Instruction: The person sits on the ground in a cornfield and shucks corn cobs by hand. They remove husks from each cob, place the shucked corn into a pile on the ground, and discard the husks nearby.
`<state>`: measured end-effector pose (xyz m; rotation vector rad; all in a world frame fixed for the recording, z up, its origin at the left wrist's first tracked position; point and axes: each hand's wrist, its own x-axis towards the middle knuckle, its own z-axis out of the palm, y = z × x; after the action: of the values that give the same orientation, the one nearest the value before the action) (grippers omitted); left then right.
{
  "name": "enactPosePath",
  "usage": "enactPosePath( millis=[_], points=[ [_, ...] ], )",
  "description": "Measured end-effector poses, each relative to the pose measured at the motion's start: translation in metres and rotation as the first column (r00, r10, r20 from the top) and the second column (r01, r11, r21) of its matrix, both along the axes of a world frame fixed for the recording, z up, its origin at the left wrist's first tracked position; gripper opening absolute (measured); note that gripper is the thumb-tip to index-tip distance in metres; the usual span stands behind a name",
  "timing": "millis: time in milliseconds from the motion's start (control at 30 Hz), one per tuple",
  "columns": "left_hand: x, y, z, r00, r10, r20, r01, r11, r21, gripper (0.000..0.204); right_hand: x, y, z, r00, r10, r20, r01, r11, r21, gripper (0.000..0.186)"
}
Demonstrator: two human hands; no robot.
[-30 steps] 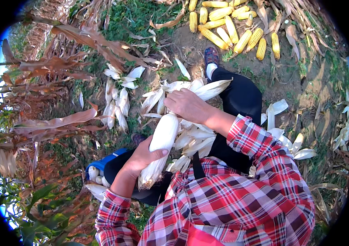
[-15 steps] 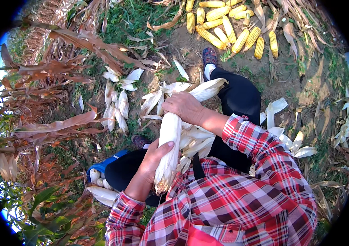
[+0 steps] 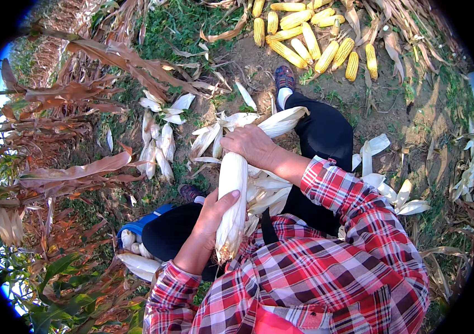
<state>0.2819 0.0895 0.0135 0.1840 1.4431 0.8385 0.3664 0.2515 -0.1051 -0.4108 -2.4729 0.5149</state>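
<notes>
An ear of corn [image 3: 232,178] in pale husk lies lengthwise in front of my body, its frayed, brownish tip pointing toward me. My left hand [image 3: 211,218] is wrapped round its nearer half, the thumb pressed on top. At the far end my right hand [image 3: 248,143] is closed over the ear's other end, which the fingers hide. Loose pale husks [image 3: 267,192] lie below and beside my right hand, and one large husk leaf [image 3: 284,121] sticks out past it toward my knee.
Several bare yellow corn cobs [image 3: 309,39] lie on the soil beyond my shoe [image 3: 284,78]. Torn husks [image 3: 156,145] litter the ground at left. A blue container [image 3: 137,225] with husked-over ears stands by my left leg. Dry corn stalks [image 3: 70,128] stand along the left.
The near end of the ear has shifted slightly to the right, with my left hand moving along with it. My right hand stays at the far end.
</notes>
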Motion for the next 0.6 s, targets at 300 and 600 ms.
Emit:
enactPosePath(
  millis=[300,600],
  points=[
    [0.005,0.003,-0.003,0.999,0.039,0.020,-0.039,0.999,0.008,0.048,-0.002,0.001,-0.007,0.999,-0.012,-0.034,0.007,0.992,-0.130,0.011],
    [0.009,0.008,-0.014,0.993,0.109,0.042,-0.109,0.994,-0.005,0.045,-0.002,0.003,-0.008,0.998,-0.057,0.016,0.060,0.974,-0.217,0.013]
  ],
)
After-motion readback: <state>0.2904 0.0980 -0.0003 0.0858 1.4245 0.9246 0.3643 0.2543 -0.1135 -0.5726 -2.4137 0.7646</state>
